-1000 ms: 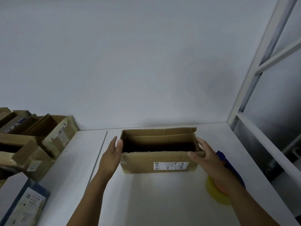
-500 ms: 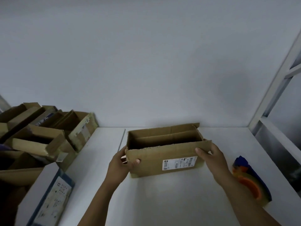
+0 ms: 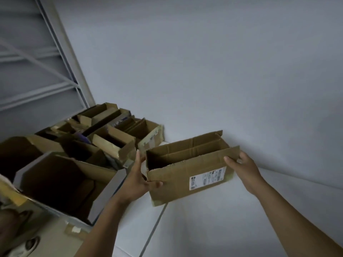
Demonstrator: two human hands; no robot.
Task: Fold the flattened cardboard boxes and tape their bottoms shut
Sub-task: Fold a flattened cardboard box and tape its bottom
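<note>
The left hand (image 3: 138, 179) is curled round the left end of the cardboard box (image 3: 185, 175): the thumb is laid on the front wall and the fingers go up along the end wall. The right end is gripped by the right hand (image 3: 243, 167), with the thumb hooked over the front flap. The box is thus held between 2 hands, tilted, near the left edge of the bench (image 3: 222, 229), toward its far side. Whether its lower corner touches the bench cannot be told.

The folding is judged to be done for this box, since it is opened into its full shape with the top open. The bottom is hidden, but a pale strip at the lower left corner could be tape. The step in hand is probably the putting aside of the box with the pile of opened boxes (image 3: 115, 138), which stands just beyond the left edge. For this a free place must be found there, and the grip should be released only when the box is set down.

The cardboard is brown and worn. The upper edge of the front flap is torn and ragged, creases are seen on the back wall, and a white printed label (image 3: 207, 178) is stuck on the front wall toward the right end.
</note>
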